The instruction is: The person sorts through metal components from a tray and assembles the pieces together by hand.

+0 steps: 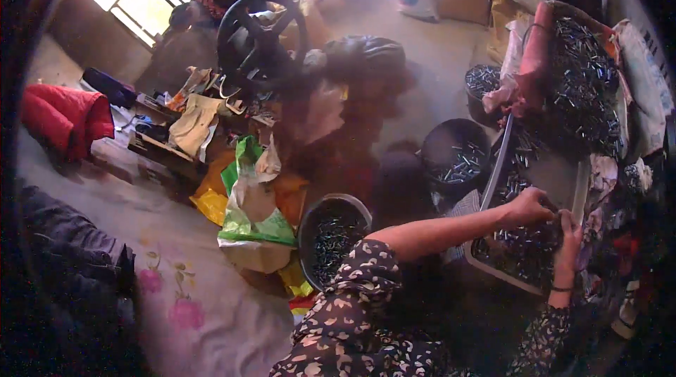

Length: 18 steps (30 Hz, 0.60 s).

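Note:
My left hand (528,208) reaches across a shallow, pale-rimmed tray (501,158), its fingers pinched together. Close beside it over the tray is my right hand (569,232), also closed at the fingertips, with a dark band at the wrist. The fingertips of both hands nearly meet. Whatever is between them is too small to make out. Many small, shiny dark metal pieces (521,246), short and rod-like, lie loose in the tray under my hands. More of the same kind form a large heap (584,88) beyond the tray.
Left of the tray stand a black bucket (431,139) and a smaller bucket (473,103), both holding metal pieces. Another bucket (304,236) sits by my left elbow. A spoked flywheel (262,39), plastic bags (253,215) and a red cloth (67,120) are further left.

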Each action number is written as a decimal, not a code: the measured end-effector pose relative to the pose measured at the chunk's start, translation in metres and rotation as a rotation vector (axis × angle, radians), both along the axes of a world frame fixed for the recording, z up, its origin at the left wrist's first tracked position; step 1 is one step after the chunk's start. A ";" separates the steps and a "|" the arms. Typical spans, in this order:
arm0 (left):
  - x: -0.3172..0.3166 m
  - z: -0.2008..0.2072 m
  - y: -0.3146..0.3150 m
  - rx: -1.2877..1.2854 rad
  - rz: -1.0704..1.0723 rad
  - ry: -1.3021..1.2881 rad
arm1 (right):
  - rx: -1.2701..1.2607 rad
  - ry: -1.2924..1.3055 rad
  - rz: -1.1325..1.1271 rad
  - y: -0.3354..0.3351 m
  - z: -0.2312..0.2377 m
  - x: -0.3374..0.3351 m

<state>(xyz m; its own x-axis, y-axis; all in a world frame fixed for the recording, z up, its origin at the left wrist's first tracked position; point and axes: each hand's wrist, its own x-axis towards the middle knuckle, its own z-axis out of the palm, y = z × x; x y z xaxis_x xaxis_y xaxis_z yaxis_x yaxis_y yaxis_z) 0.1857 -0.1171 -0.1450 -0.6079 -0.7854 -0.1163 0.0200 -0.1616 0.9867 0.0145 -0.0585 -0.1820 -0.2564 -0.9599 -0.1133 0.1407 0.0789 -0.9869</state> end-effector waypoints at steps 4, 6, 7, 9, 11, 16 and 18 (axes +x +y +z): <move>0.002 0.004 -0.005 0.183 -0.109 0.014 | 0.038 -0.118 -0.005 0.003 0.011 0.003; 0.002 0.001 -0.005 0.192 -0.142 0.064 | 0.045 -0.134 -0.025 0.007 0.022 0.010; 0.003 0.002 -0.004 0.193 -0.140 0.064 | 0.053 -0.149 -0.046 0.009 0.027 0.013; 0.005 0.006 -0.003 0.188 -0.161 0.058 | 0.054 -0.165 -0.007 0.010 0.029 0.012; 0.005 0.006 -0.003 0.178 -0.174 0.060 | 0.056 -0.179 0.031 0.010 0.028 0.011; 0.008 0.008 -0.006 0.088 -0.217 -0.008 | 0.078 -0.103 0.077 0.011 0.031 0.009; 0.010 0.006 -0.007 0.071 -0.233 -0.077 | 0.076 -0.105 0.049 0.010 0.027 0.009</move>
<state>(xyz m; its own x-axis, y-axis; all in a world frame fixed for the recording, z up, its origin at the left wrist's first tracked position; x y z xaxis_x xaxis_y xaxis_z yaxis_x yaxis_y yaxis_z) 0.1958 -0.1238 -0.1388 -0.7586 -0.6135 -0.2196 -0.1010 -0.2222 0.9698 0.0239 -0.0483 -0.1554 -0.1926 -0.9586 -0.2096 0.2368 0.1618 -0.9580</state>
